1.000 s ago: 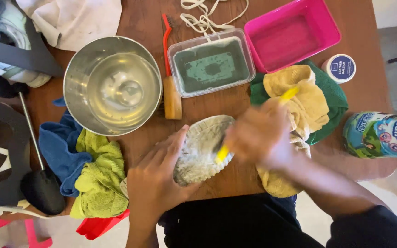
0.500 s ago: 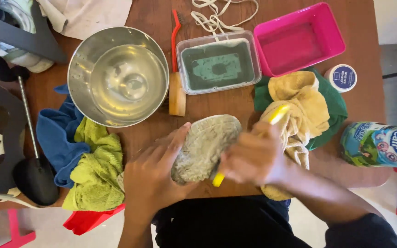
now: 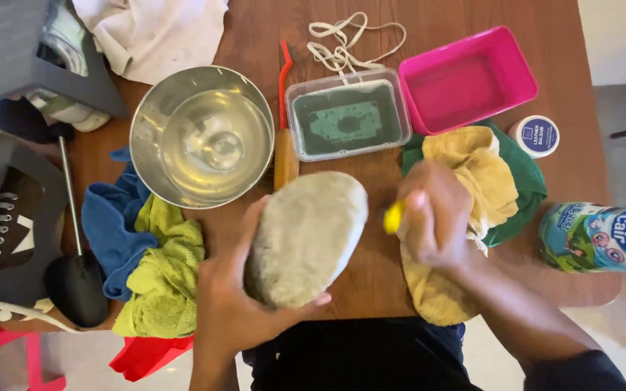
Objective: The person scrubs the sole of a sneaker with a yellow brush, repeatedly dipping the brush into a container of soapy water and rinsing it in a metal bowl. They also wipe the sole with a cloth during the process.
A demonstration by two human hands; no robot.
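My left hand (image 3: 227, 308) grips a shoe (image 3: 306, 235) from below and holds it over the wooden table (image 3: 371, 279), its dirty grey sole turned up toward me. My right hand (image 3: 436, 217) is closed on a small yellow-handled brush (image 3: 393, 216). Only the yellow end shows, sticking out toward the shoe. A narrow gap separates the brush from the sole's right edge. Under my right hand lie a yellow cloth (image 3: 483, 170) and a green cloth (image 3: 532, 185).
Behind the shoe: a steel bowl (image 3: 144, 123) of water, a wooden-handled brush (image 3: 285, 156), a clear tub (image 3: 347, 116) with green contents, a pink tub (image 3: 524, 69), white laces (image 3: 342, 40), a round tin (image 3: 535, 135). Bottle (image 3: 603, 235) right. Blue cloth (image 3: 110, 224), lime cloth (image 3: 164, 275) and shoe stands (image 3: 9, 210) left.
My right hand has slid right, from over the sole to just off its right edge. My left hand has turned the shoe more lengthwise, sole still up.
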